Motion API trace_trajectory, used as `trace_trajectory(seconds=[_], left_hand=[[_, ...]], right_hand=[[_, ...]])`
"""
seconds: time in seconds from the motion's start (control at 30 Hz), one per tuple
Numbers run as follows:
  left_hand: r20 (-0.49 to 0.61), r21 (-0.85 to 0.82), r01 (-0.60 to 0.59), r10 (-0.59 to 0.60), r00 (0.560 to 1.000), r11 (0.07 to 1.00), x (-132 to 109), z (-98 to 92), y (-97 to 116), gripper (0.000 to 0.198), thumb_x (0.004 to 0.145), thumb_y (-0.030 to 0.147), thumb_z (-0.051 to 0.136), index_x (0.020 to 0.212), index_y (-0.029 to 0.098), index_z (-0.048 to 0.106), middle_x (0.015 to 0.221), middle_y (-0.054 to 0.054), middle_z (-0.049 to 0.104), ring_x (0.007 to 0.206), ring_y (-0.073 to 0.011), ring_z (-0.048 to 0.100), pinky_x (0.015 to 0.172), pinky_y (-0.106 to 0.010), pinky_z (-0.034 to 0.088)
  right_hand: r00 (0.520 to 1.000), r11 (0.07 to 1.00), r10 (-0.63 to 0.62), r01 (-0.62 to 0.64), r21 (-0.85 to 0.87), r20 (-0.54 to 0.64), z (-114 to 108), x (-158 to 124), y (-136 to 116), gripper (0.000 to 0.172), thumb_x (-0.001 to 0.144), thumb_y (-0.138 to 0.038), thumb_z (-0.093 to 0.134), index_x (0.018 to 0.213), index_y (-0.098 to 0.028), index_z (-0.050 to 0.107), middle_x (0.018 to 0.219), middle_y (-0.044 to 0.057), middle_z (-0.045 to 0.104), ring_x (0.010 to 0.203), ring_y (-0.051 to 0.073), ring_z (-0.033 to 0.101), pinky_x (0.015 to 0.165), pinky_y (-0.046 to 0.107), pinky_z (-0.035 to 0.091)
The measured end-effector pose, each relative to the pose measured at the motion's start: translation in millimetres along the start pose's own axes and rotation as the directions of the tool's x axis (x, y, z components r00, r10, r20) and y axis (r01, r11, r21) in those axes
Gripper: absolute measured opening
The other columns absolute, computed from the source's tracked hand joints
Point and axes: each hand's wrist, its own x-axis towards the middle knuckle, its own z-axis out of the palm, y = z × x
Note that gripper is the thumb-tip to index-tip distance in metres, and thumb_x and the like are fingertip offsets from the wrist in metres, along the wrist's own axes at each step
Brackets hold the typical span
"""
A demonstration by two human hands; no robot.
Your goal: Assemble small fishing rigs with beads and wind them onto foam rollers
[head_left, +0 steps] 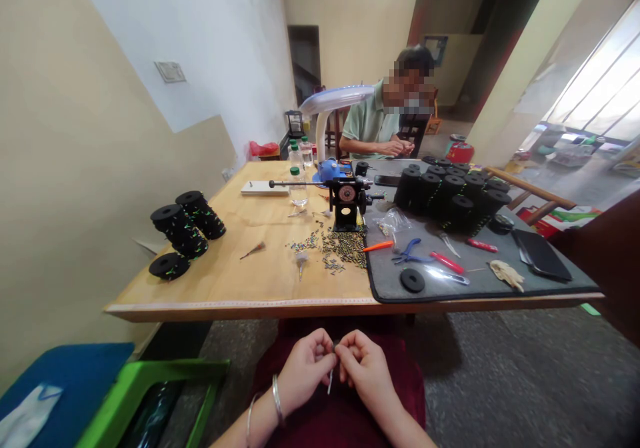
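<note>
A home workshop: wooden table [240, 281] with black spools [450, 195], pliers [410, 253], winding machine [347, 201].

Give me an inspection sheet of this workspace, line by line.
Surface: wooden table, grey mat on its right part.
Job's things: small pale strip pinched between both hands over the lap.
Clutter: black spools, winder, scattered small parts, blue pliers, bottles.
Grippers: left hand and right hand, fingertips meeting on the strip.
Cables: nothing seen.
Surroundings: another person seated at the far end, desk lamp.
</note>
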Motion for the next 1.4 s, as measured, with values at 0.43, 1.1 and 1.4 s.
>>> trace_trajectory(seconds=[0.43,1.1,1.4], left_hand=[[0.015,-0.137,0.018,-0.016,1.0,0.99,-1.8,4.1,1.7,0.026,0.068,0.028,0.068,0.069,0.018,0.044,0.055,0.005,0.056,0.047,-0.0099,0.056,0.044,-0.02,0.045],[-0.046,-0.288,0.098,-0.116,0.992,0.953,0.5,0.2,3.9,0.024,0.066,0.03,0.07,0.068,0.014,0.053,0.058,0.003,0.054,0.052,-0.0089,0.055,0.045,-0.018,0.041],[-0.071,-0.283,0.081,-0.105,0.992,0.956,-1.4,1.1,7.1,0.025,0.066,0.032,0.07,0.069,0.015,0.053,0.056,0.004,0.054,0.05,-0.0085,0.053,0.045,-0.019,0.038]], right_hand=[[1.0,0.997,0.0,0.0,0.076,-0.002,-0.4,-1.3,-1.2,0.034,0.075,-0.05,0.061,0.068,-0.019,0.048,0.039,-0.008,0.048,0.032,0.005,0.036,0.034,0.016,0.025],[0.992,0.985,0.122,-0.126,0.12,0.043,-4.7,-5.6,7.0,0.042,0.072,-0.059,0.059,0.066,-0.019,0.045,0.035,-0.009,0.049,0.027,0.003,0.029,0.032,0.015,0.018],[0.991,0.99,0.114,-0.119,0.078,0.069,-4.8,-5.8,8.8,0.039,0.075,-0.055,0.057,0.066,-0.019,0.045,0.035,-0.009,0.048,0.028,0.003,0.029,0.033,0.015,0.018]])
